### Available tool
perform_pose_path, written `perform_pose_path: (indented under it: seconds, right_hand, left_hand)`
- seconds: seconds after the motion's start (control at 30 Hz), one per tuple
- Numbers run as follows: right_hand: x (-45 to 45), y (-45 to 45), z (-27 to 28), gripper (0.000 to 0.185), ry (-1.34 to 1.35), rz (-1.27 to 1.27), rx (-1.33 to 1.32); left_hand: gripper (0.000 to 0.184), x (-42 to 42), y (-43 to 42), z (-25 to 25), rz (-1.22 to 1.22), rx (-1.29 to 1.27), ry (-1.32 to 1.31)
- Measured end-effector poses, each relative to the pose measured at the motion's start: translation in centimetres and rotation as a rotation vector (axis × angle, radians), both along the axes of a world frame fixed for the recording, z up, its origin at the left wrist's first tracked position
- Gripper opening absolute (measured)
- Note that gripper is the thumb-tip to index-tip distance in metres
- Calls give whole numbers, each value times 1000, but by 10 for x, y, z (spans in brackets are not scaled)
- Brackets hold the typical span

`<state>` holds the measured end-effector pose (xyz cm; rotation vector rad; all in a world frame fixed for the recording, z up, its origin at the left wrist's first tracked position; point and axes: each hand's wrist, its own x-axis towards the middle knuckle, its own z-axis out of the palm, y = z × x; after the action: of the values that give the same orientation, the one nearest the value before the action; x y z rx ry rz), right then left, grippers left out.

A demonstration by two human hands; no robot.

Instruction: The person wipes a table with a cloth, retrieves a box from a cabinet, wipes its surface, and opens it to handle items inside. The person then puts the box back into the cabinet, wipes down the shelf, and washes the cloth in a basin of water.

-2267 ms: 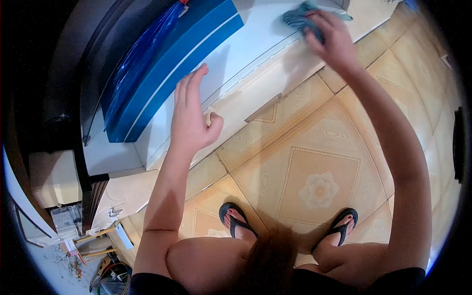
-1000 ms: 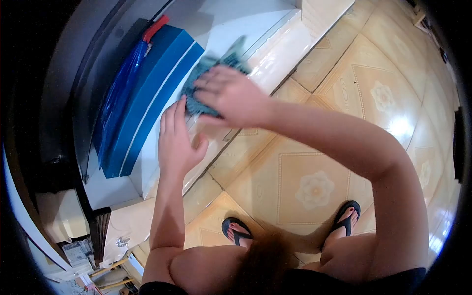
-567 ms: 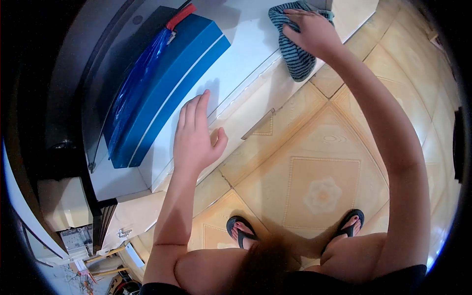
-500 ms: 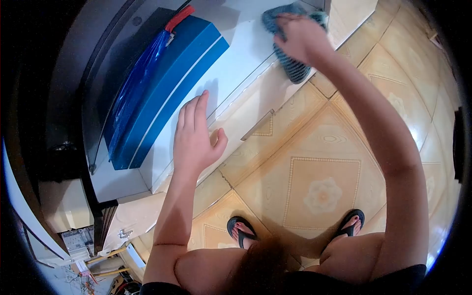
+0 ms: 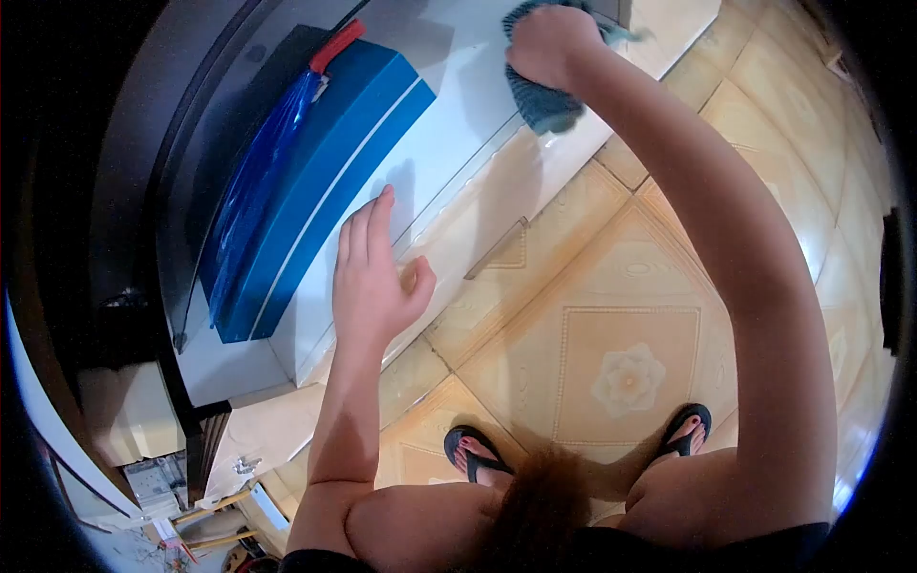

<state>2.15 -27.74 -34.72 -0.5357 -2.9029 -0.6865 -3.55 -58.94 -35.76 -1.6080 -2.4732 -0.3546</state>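
A dark teal, textured cloth (image 5: 537, 107) lies bunched on the white ledge (image 5: 478, 72) at the top of the head view. My right hand (image 5: 554, 46) presses down on it with curled fingers, and part of the cloth hangs over the ledge's front edge. Over the nearer stretch of the same ledge, my left hand (image 5: 371, 277) is open, fingers stretched out and thumb apart, holding nothing. Beside its fingertips stands a long blue box (image 5: 330, 205) with a white stripe. Against the box leans a shiny blue folded thing (image 5: 263, 167) with a red end, resembling an umbrella.
A dark frame (image 5: 177, 191) runs along the ledge's back. Tan patterned floor tiles (image 5: 535, 353) spread below, where my feet stand in black flip-flops (image 5: 473, 454). Cluttered small items and a pale cabinet door (image 5: 258, 439) are at lower left.
My right hand has shifted left and slightly up with the cloth, its fingers now more curled. Less of the cloth hangs over the edge. My left hand stays open in nearly the same place.
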Motion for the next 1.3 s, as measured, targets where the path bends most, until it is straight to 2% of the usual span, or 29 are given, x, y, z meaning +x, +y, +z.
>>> perform_pose_path:
  seconds: [0.1, 0.17, 0.27, 0.37, 0.47, 0.53, 0.6, 0.7, 0.8, 0.97, 1.1, 1.17, 1.2, 1.3]
  right_hand:
    - [19, -27, 0, 18, -27, 131, -12]
    - [20, -53, 13, 22, 3, 92, -374]
    - [-11, -42, -41, 26, 495, 353, -282]
    - [-32, -20, -34, 38, 502, 147, -383]
    - [-51, -6, -31, 39, 500, -2, -337]
    - [-56, -3, -29, 29, 452, 30, -373]
    - [-48, -2, -27, 29, 408, 55, -459]
    - [-28, 8, -49, 36, 528, 168, -264]
    - [-20, 7, -30, 29, 450, 153, -447]
    - [-49, 14, -22, 34, 497, 2, -464]
    - [-46, 17, -27, 34, 473, 90, -458]
    - [-32, 10, -30, 32, 458, 192, -458]
    - [-26, 26, -40, 37, 489, 342, -421]
    - [-17, 14, -36, 37, 539, 280, -419]
  left_hand:
    - [77, 2, 0, -1, 9, 8, 0]
    - [77, 4, 3, 1, -4, 11, -7]
    - [77, 5, 4, 1, 7, -13, 20]
    - [76, 2, 3, -2, -14, -3, 40]
    - [75, 4, 3, -1, -8, 14, 11]
    - [75, 3, 2, -1, -18, 25, 2]
    - [74, 3, 1, -1, -17, 26, -16]
    - [73, 4, 2, 2, -16, 31, -34]
    - [72, 4, 1, 1, -28, 35, -19]
    - [64, 3, 11, 18, -59, -31, -85]
    - [55, -4, 52, 17, -209, 72, 46]
    - [54, -11, 80, 9, -280, 143, 102]
    - [54, -12, 91, 6, -277, 158, 97]
    - [55, -15, 121, -4, -252, 230, 85]
